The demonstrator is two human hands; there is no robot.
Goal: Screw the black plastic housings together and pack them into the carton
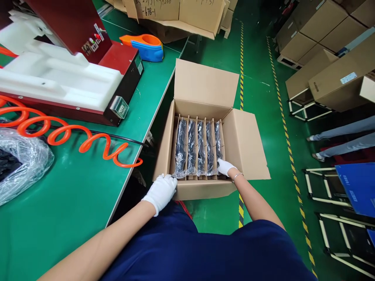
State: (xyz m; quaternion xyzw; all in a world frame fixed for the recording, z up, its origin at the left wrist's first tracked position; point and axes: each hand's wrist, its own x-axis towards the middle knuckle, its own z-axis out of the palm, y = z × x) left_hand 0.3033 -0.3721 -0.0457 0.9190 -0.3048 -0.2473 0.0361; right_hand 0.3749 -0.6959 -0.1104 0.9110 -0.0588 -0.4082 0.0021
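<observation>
An open cardboard box (202, 190) stands in front of me, split by upright cardboard dividers (197, 128). Several long black items wrapped in clear plastic (200, 144) stand in its slots; what they are, I cannot make out. My left hand (162, 192), in a white glove, is closed over the box's near left corner. In another white glove, my right hand (225, 167) reaches over the near right side. Its fingers are closed at the near end of the rightmost wrapped black item (218, 142), and the fingertips are partly hidden.
On the green table (88, 203) to my left are a red machine with a white bed (76, 84), a coiled orange hose (84, 144), a tape dispenser (146, 47) and a plastic bag (32, 164). Stacked cartons (325, 31), racks (328, 187) and a person's legs (348, 136) are at right.
</observation>
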